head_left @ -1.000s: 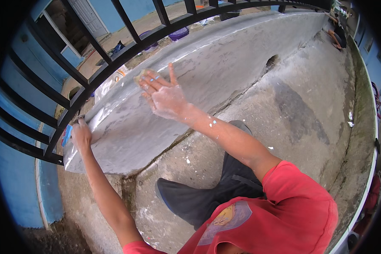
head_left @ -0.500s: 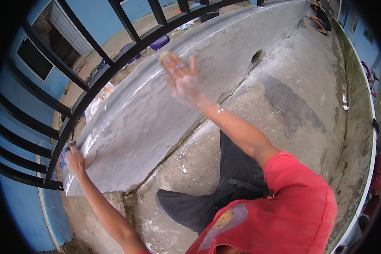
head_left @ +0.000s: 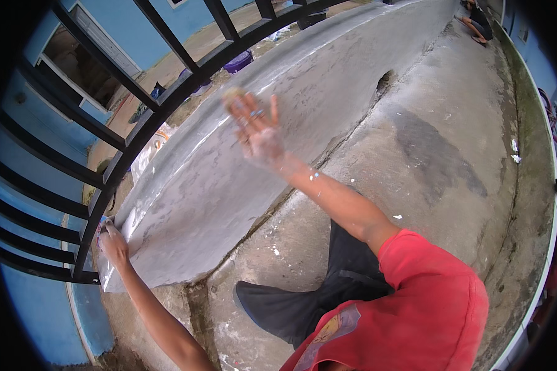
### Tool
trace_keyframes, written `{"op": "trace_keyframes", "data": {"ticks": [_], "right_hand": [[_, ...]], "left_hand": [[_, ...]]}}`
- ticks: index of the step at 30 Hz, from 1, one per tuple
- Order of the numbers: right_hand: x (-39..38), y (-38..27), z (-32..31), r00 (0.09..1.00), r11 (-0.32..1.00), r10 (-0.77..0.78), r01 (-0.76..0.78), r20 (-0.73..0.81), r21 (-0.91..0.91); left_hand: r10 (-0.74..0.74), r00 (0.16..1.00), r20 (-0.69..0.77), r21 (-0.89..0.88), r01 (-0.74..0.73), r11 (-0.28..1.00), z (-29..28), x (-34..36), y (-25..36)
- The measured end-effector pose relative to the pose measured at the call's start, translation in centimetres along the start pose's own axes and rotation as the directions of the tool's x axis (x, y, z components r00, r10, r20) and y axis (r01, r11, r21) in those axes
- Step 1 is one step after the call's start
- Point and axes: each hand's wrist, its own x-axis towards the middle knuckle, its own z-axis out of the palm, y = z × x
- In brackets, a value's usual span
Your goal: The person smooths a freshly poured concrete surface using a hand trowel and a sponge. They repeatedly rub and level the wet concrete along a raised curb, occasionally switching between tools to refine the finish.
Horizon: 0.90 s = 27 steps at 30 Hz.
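My right hand (head_left: 263,137), dusted with whitish grey, reaches over the low grey plastered wall (head_left: 185,191). Its fingers are spread, with a tan sponge-like pad (head_left: 233,101) under the fingertips, near the white line along the wall's upper edge. Motion blurs the fingertips and pad. My left hand (head_left: 114,245) is curled at the wall's near left end, beside the railing. A small blue and red thing (head_left: 103,226) shows at its fingers, too hidden to name.
A black metal railing (head_left: 119,162) curves along the wall's far side. Behind it are purple tubs (head_left: 238,62). A rough concrete floor (head_left: 377,161) with a dark damp patch borders the wall, which has a hole (head_left: 385,82) low down. Another person (head_left: 478,23) crouches at the far right.
My right hand and the pad have shifted slightly left and down along the wall. My left hand stays at the wall's end; the whole view has tilted a little.
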Motion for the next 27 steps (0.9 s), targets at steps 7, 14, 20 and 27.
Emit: {"op": "trace_keyframes", "data": {"ticks": [7,14,20,27], "right_hand": [[2.0,7.8,-2.8,1.000,0.994,-0.029,0.028,-0.011,-0.108],[0.2,-1.2,1.8,0.994,0.994,0.101,-0.099,-0.037,0.056],[-1.4,-12.5,3.2,0.953,0.956,-0.211,0.154,0.219,0.251],[0.8,-4.4,-0.2,0.991,0.997,0.068,-0.062,0.113,-0.056]], "left_hand": [[0.001,0.999,0.037,-0.132,0.004,0.991,-0.6,-0.8,-0.3],[0.078,0.996,-0.043,-0.115,-0.082,0.990,-0.6,-0.9,-0.1],[0.072,0.996,-0.052,-0.124,-0.078,0.989,-1.3,-1.3,0.2],[-0.029,0.996,-0.088,-0.135,0.017,0.991,-1.3,-2.4,0.0]]}}
